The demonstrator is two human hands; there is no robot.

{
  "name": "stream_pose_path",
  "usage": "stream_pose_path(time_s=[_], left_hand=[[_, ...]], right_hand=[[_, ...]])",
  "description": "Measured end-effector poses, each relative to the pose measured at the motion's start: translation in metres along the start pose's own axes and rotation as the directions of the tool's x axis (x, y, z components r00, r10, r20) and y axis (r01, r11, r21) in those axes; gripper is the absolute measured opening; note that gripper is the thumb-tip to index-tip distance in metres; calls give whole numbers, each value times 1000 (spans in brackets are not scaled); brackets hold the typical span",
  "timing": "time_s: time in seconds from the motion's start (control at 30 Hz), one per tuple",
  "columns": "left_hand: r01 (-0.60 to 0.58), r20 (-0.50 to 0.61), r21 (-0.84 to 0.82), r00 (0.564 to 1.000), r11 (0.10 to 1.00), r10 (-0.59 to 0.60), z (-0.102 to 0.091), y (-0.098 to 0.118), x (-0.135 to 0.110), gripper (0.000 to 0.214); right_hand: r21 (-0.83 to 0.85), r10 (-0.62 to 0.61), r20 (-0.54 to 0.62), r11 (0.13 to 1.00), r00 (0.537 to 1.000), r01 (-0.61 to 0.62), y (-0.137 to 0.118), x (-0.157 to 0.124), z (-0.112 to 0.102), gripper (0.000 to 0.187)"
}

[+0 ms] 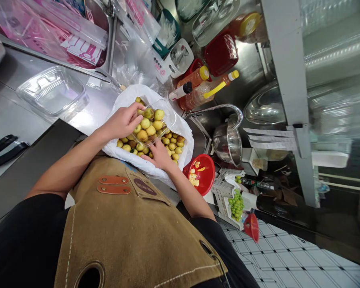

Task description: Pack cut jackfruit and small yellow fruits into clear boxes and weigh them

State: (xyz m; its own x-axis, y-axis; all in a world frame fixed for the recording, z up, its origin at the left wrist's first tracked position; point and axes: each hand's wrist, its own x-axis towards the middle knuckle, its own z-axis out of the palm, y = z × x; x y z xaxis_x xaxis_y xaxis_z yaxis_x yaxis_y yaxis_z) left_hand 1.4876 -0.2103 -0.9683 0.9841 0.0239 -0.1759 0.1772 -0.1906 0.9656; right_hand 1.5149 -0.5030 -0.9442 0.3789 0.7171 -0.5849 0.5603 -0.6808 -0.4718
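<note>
A white plastic bag lies open on the steel counter, full of small yellow-green fruits. Tilted over the bag is a clear plastic container partly filled with the same fruits. My left hand grips the container's near rim, fingers curled over the edge and touching the fruits inside. My right hand is in the bag under the container, fingers bent among the loose fruits; what it holds is hidden.
An empty clear container sits on the counter to the left. Sauce bottles, a tap, a steel bowl and a red basket with peel stand right of the bag. Green grapes lie in a white crate.
</note>
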Motion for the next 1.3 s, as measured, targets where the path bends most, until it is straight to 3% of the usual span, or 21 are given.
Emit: stream_pose_path(time_s=[0.27, 0.5, 0.63, 0.93, 1.1, 1.2, 1.23, 1.3], left_hand=[[12, 7, 4, 1000, 1000, -13, 1, 2, 0, 34], [21, 24, -15, 1000, 1000, -20, 1, 3, 2, 33], [22, 15, -33, 1000, 999, -22, 2, 4, 2, 33], [5, 38, -39, 999, 999, -3, 4, 1, 3, 34], [0, 44, -32, 999, 999, 1, 6, 2, 4, 34], [15, 53, -34, 999, 999, -13, 7, 3, 5, 34], [21, 56, -37, 998, 999, -19, 8, 3, 5, 33], [32, 58, -42, 998, 999, -29, 9, 3, 5, 34]], right_hand=[[-5, -17, 123, 1000, 992, 18, 7, 1, -13, 81], [109, -27, 260, 994, 965, -2, 16, 4, -37, 68], [194, -48, 257, 981, 965, -3, 21, 2, -46, 52], [274, 66, 202, 954, 977, -121, 22, -4, -50, 24], [307, 53, 124, 947, 991, -89, 22, -11, -62, 22], [377, 148, -71, 919, 986, -111, 17, -30, -86, 33], [435, 217, -161, 891, 963, -128, 14, -34, -93, 37], [570, 370, -323, 811, 871, -133, 8, -32, -101, 44]])
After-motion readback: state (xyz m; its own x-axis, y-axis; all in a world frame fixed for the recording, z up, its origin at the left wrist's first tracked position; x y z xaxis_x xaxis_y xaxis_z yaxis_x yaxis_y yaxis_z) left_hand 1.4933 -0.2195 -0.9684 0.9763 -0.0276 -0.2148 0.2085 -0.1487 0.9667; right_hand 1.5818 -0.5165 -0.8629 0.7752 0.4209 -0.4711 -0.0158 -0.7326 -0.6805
